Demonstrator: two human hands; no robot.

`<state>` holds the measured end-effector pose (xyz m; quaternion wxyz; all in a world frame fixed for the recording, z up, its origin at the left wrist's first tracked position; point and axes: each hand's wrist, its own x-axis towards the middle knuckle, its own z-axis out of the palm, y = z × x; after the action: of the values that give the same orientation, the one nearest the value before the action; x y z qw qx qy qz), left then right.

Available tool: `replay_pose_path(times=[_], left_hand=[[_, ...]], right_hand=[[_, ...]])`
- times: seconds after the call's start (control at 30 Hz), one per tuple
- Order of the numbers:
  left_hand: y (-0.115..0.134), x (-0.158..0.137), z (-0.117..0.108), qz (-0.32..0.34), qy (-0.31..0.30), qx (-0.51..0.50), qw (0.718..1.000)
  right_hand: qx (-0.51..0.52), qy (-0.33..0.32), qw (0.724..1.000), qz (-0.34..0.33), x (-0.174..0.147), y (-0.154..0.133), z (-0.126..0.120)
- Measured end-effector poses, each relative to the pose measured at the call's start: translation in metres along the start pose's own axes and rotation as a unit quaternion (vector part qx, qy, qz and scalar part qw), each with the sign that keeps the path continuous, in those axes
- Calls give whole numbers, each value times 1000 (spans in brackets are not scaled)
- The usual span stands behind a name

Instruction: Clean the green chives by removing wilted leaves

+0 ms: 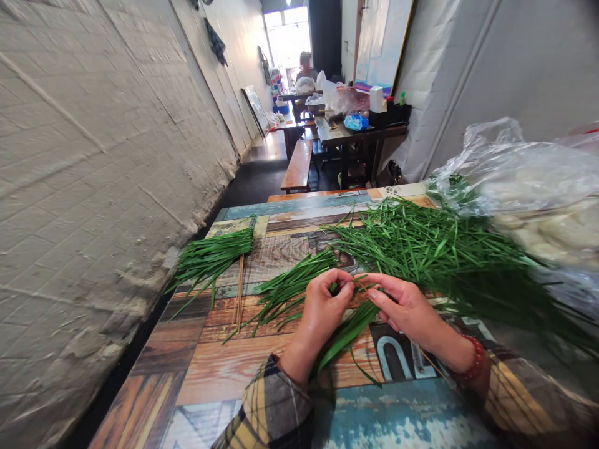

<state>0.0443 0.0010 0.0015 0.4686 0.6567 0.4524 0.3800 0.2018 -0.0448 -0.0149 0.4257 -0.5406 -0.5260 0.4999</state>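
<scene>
My left hand (325,308) is closed in a pinch at the end of some garlic chives, whose long flat green leaves (349,333) hang toward me between my hands. My right hand (405,308) meets it fingertip to fingertip, with a thin bamboo skewer between thumb and fingers. The skewer's lower part (429,358) shows below my right palm. Just beyond my left hand lies a small bundle of chives (294,280). Farther left is a neat bundle (219,249) with thin skewers (240,293) sticking out toward me. The exact pinch point is partly hidden by my fingers.
A large loose heap of chives (430,243) spreads to the right, beside clear plastic bags (528,168) with pale contents. The wood-patterned table (229,368) stands near a rough white wall (107,156). Beyond are a bench (298,165), a cluttered table (337,134) and a person (306,65).
</scene>
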Motion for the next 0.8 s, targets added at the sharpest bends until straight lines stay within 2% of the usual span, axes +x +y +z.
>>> replay_pose_path(times=[0.13, 0.23, 0.43, 0.6, 0.8], left_hand=[[-2, 0, 1, 29, 7, 32, 999], [-4, -1, 1, 78, 19, 75, 994], [-7, -4, 2, 180, 28, 208, 961], [-6, -6, 3, 210, 33, 287, 934], [-5, -8, 4, 219, -1, 310, 925]], right_hand=[[1, 6, 1000, -12, 1, -1, 1], [1, 9, 1000, -15, 1, 0, 1], [-1, 12, 1000, -15, 2, 0, 2], [2, 17, 1000, -24, 2, 1, 3], [-3, 27, 999, -32, 1, 3, 1]])
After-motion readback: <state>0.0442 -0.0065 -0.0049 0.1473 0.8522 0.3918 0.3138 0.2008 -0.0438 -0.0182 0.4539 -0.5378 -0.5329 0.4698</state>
